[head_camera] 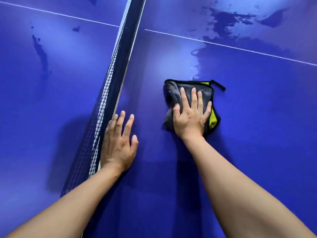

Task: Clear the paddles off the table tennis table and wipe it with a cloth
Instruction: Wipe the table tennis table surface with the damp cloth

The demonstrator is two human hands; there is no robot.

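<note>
A single wide-angle view came from a camera worn on the person's head. It faced forward and steeply down onto the blue worktop (265, 134), near enough that both forearms entered from the bottom edge and filled much of the lower frame. The left hand (118, 148) and right hand (190, 117) sat near the middle. Beyond the fingers (193, 98) the worktop reached the top edge; the net (116, 79) slanted just left of the left hand's fingers.
</note>
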